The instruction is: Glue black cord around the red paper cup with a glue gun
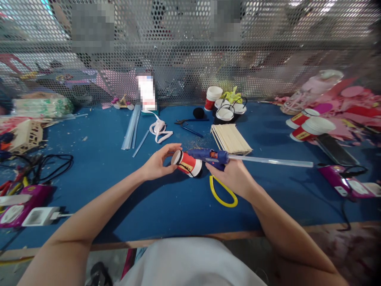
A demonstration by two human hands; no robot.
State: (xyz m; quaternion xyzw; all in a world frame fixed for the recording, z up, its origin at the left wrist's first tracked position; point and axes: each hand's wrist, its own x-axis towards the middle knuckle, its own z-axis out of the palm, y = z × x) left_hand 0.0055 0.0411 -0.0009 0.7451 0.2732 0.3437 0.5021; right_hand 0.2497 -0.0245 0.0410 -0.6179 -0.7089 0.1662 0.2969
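Observation:
My left hand [162, 162] grips a red paper cup [187, 163] by its base end, fingers and thumb around it. The cup lies tilted on its side above the blue table, with black trim at its ends and a yellow patch on its wall. In my right hand [235, 174] is a blue hot glue gun [212, 155], a small red light showing on it. Its nozzle end is close to the cup's upper side; whether they touch I cannot tell. A long clear glue stick [270, 160] sticks out of the gun's back. A yellow loop [224, 194] lies just below my right hand.
Behind my hands are pliers [190, 120], wooden sticks [232, 139], a white ribbon [160, 129] and clear glue sticks [131, 129]. Paper cups [214, 95] stand farther back. Purple power strips [345, 180] sit at both sides, and a perforated metal screen [178, 67] closes the back.

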